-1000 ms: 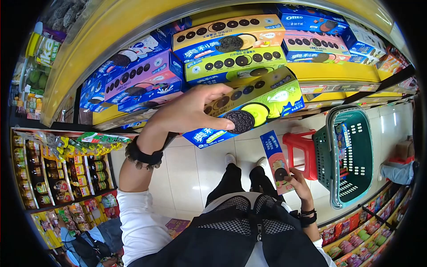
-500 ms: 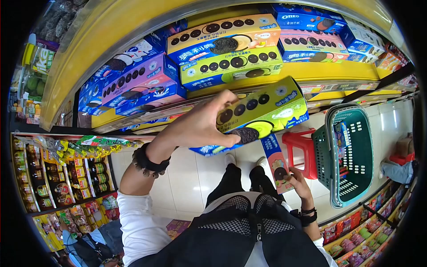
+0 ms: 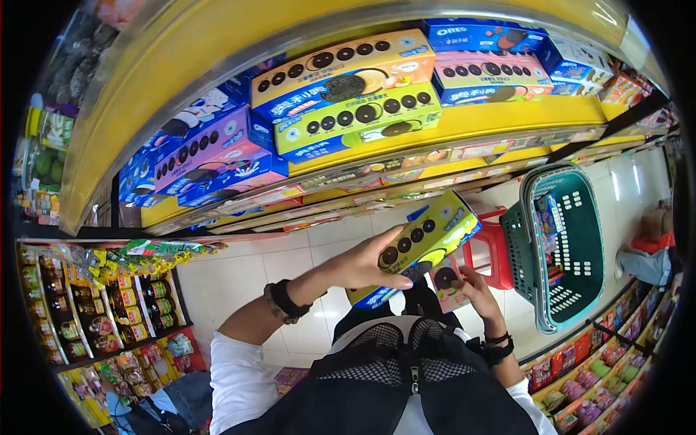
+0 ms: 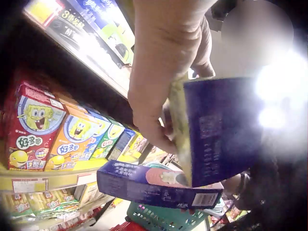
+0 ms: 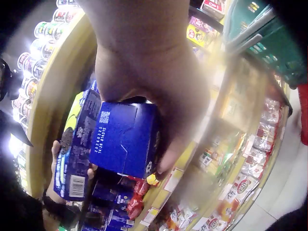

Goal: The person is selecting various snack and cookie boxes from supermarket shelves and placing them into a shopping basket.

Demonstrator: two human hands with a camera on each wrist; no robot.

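Note:
My left hand [image 3: 366,264] grips a green and blue Oreo cookie box [image 3: 428,230] by one end, thumb on the front and fingers over the top. In front of my body, my right hand [image 3: 475,293] holds a pink and blue Oreo cookie box [image 3: 444,281], which the green box partly covers in the head view. The left wrist view shows the pink box [image 4: 144,185] lying just beyond the blue end of the green box [image 4: 224,130]. Up close in the right wrist view, the right hand [image 5: 149,72] wraps round the blue-ended pink box [image 5: 122,139].
Ahead, a yellow shelf [image 3: 507,119] carries several Oreo boxes, among them an orange one [image 3: 290,88] stacked on a green one [image 3: 362,119]. To the right, a green basket [image 3: 516,232] with goods inside stands by a red stool [image 3: 487,250]. Jars [image 3: 101,326] line shelves at left.
My left hand has brought the green cookie box away from the shelf front, down toward my body and beside the pink box. The right hand keeps its hold on the pink box.

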